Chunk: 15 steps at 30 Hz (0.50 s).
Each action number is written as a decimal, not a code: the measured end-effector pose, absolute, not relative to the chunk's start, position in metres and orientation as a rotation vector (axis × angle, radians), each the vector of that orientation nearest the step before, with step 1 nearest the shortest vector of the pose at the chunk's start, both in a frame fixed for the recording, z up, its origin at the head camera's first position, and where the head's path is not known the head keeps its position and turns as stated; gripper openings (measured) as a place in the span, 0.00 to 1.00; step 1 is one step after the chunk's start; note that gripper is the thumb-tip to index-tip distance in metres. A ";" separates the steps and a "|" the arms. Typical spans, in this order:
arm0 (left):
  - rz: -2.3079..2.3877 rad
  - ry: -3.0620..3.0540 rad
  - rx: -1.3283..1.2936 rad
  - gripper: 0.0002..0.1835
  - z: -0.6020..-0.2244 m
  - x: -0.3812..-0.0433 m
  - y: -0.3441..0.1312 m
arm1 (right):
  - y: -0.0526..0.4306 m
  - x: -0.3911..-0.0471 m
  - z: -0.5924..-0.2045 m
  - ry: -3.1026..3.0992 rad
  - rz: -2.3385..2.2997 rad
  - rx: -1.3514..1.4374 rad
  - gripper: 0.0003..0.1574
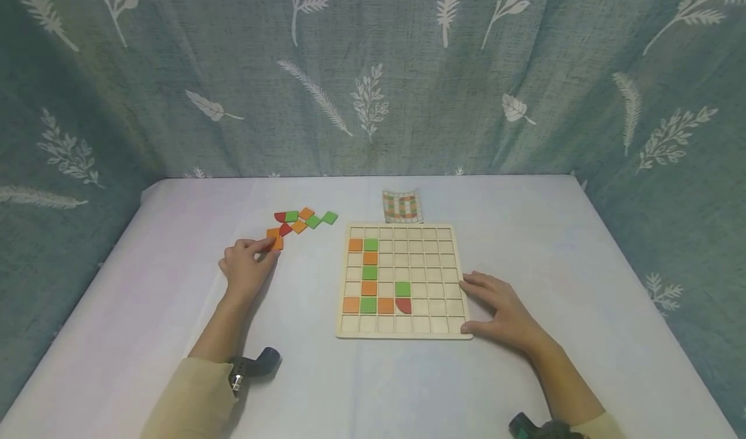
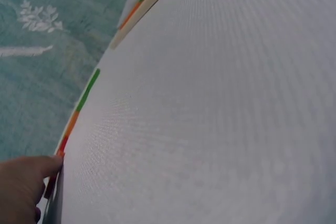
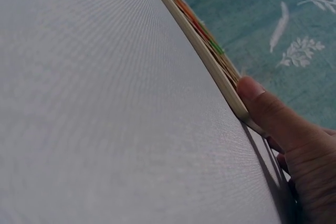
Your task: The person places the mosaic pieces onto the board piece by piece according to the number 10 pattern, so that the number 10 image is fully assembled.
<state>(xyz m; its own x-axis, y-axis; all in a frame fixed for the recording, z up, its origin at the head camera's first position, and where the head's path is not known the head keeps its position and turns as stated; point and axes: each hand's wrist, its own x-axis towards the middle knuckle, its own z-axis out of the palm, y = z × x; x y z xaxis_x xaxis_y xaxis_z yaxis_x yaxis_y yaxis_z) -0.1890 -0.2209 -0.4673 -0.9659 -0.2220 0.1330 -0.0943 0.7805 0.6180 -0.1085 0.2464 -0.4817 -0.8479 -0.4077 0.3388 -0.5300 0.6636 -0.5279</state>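
In the head view my left hand [image 1: 247, 270] has thumb and forefinger at an orange square tile [image 1: 278, 245], pinching it at the near end of a loose tile group. The left wrist view shows a digit of that hand [image 2: 23, 184] at the end of the tile row. A wooden grid board [image 1: 402, 334] lies flat on the table, with orange and green squares and a red quarter-round tile [image 1: 403, 305] set in its cells. Spread along the board's right edge, my right hand [image 1: 504, 313] rests its fingertips there, its thumb [image 3: 262, 100] on the near right corner.
Several loose tiles lie left of the board, among them a green square [image 1: 329, 217] and a red piece [image 1: 285, 230]. Behind the board lies a card with a coloured pattern [image 1: 402, 207]. A white cloth covers the table [image 1: 524, 232]; a leaf-patterned curtain [image 1: 326, 147] surrounds it.
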 end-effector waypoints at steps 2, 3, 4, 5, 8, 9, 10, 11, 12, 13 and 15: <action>-0.932 -2.775 0.247 0.21 -0.468 -0.188 -0.220 | 0.247 -0.109 -0.482 -2.682 0.946 0.773 0.46; -0.923 -2.775 0.243 0.21 -0.468 -0.187 -0.220 | 0.247 -0.109 -0.482 -2.684 0.948 0.773 0.46; -0.917 -2.777 0.237 0.20 -0.468 -0.186 -0.220 | 0.247 -0.109 -0.482 -2.685 0.960 0.775 0.46; -0.905 -2.780 0.227 0.20 -0.468 -0.186 -0.220 | 0.247 -0.109 -0.482 -2.684 0.958 0.777 0.46; -0.871 -2.785 0.194 0.19 -0.467 -0.183 -0.220 | 0.245 -0.109 -0.483 -2.692 0.970 0.771 0.47; -0.861 -2.787 0.185 0.20 -0.467 -0.184 -0.220 | 0.245 -0.109 -0.483 -2.687 0.969 0.776 0.47; -0.849 -2.792 0.177 0.21 -0.467 -0.184 -0.220 | 0.245 -0.109 -0.483 -2.688 0.965 0.775 0.47; -0.840 -2.795 0.171 0.21 -0.468 -0.184 -0.220 | 0.246 -0.109 -0.483 -2.686 0.958 0.774 0.46; -0.833 -2.798 0.168 0.22 -0.468 -0.185 -0.220 | 0.246 -0.109 -0.483 -2.690 0.957 0.769 0.47; -0.827 -2.803 0.165 0.23 -0.469 -0.186 -0.220 | 0.246 -0.109 -0.483 -2.686 0.957 0.770 0.46; -0.824 -2.808 0.157 0.23 -0.470 -0.186 -0.220 | 0.246 -0.109 -0.482 -2.686 0.957 0.767 0.46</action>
